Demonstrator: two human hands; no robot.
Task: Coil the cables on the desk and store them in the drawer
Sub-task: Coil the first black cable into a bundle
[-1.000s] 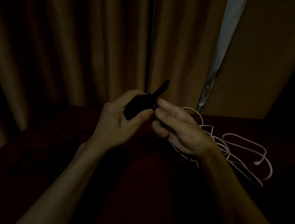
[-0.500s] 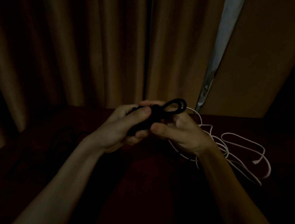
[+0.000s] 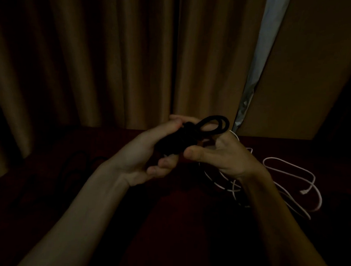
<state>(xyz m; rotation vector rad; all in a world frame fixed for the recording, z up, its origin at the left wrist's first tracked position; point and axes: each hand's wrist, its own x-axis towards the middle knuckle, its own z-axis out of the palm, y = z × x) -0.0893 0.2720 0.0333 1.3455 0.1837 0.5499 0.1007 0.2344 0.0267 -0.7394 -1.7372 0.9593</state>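
**A:** The left hand [image 3: 141,151] has its fingers curled round the black cable [image 3: 176,141], bundled and lifted off the desk [image 3: 166,223].

**B:** And the right hand [image 3: 226,155] meets it from the other side, thumb pressed to the wrap and fingers tucked behind.

**A:** The bundle's long axis runs from the left palm up towards the right. Its loop [image 3: 224,125] pokes out above the right hand's knuckles.

**B:** So the right hand looks nearer to that loop and is probably the one to cinch it.

**A:** The white cable [image 3: 303,192] sprawls uncoiled on the desk, just beyond the right wrist.

**B:** There's no drawer in view, so it's hard to say which way the bundle has to travel.
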